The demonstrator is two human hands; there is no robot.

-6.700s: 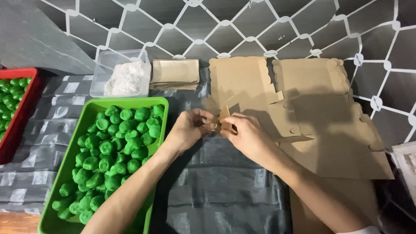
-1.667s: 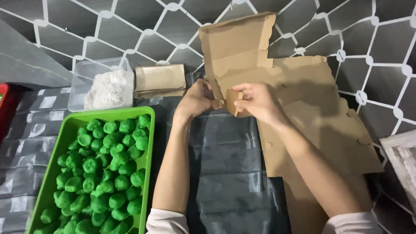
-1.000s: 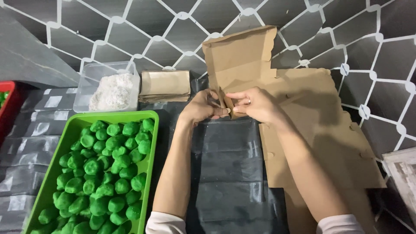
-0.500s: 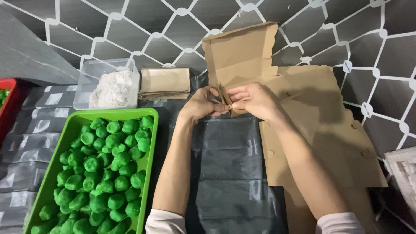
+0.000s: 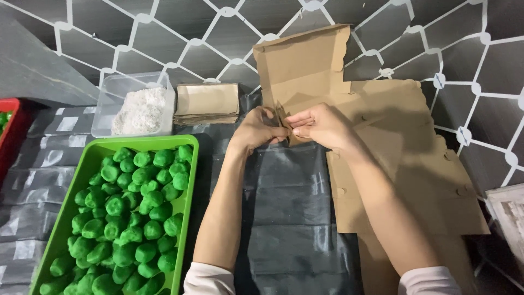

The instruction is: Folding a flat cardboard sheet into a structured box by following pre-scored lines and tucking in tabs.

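Hands: left (image 5: 256, 128), right (image 5: 322, 125) together, pinching box corner | cardboard box (image 5: 305, 71): brown, flat, partly folded

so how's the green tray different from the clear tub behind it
The green tray is opaque bright green, while the clear tub is see-through plastic. The green tray is the larger of the two and lies nearer the person; the clear tub sits behind it by the wall. The green tray holds many small green balls; the clear tub holds a white crumbly heap. Both are rectangular, open-topped, and left of the hands.
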